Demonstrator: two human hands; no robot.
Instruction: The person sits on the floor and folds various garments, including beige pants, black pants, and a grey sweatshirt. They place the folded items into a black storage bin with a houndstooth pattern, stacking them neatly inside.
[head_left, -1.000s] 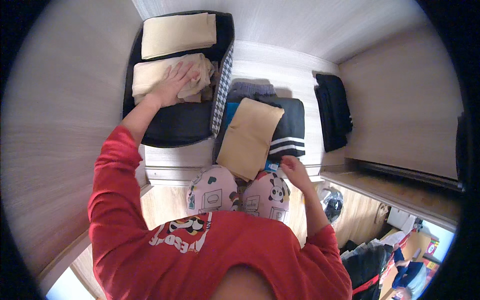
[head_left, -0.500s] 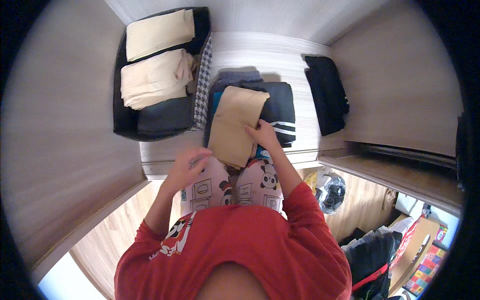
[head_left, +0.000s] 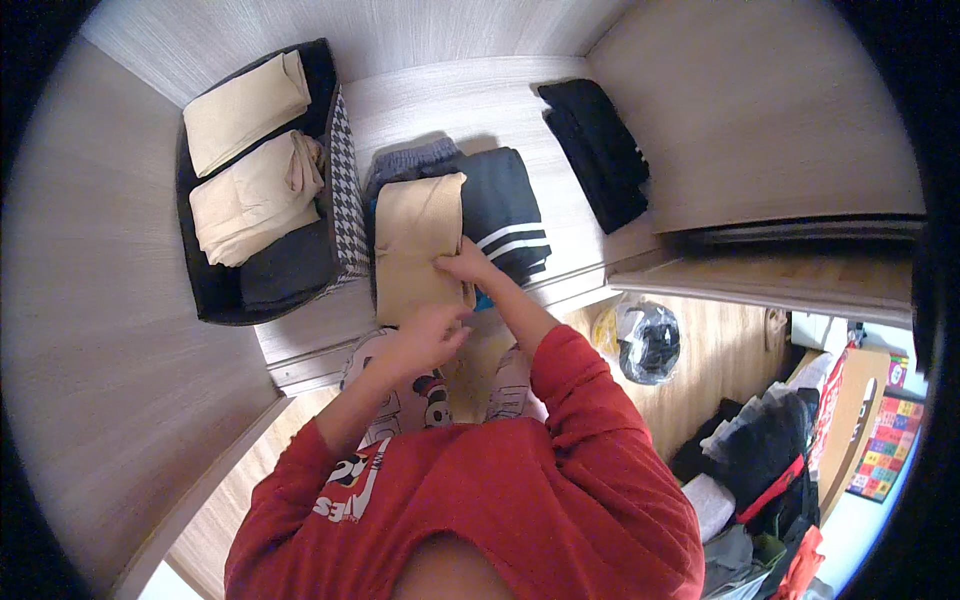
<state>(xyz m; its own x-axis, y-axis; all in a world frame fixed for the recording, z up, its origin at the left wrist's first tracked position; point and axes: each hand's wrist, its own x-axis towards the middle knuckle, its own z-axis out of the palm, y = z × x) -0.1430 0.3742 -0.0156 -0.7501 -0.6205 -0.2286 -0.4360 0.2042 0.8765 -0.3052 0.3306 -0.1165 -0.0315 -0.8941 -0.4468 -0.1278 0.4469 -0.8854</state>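
A folded beige garment (head_left: 418, 240) lies on a pile of folded clothes on the shelf. My right hand (head_left: 468, 264) grips its right edge, thumb on top and the other fingers hidden beneath. Just below its near edge is my left hand (head_left: 428, 338), fingers loosely bent and apart, holding nothing. To the right of the beige garment sits a dark folded garment with white stripes (head_left: 503, 205). A grey garment (head_left: 412, 160) shows behind, and a bit of blue cloth (head_left: 484, 300) peeks out near my right wrist.
A black fabric box with a checked side (head_left: 347, 205) stands at left, holding beige and dark folded clothes. Folded black clothes (head_left: 598, 150) lie at the shelf's right. Below are a bagged black item (head_left: 648, 343) on the floor and heaped clothes (head_left: 760, 450).
My left hand has moved right, to the near edge of the beige garment. The right hand keeps its hold on the garment's right side. The whole view has turned and shifted.
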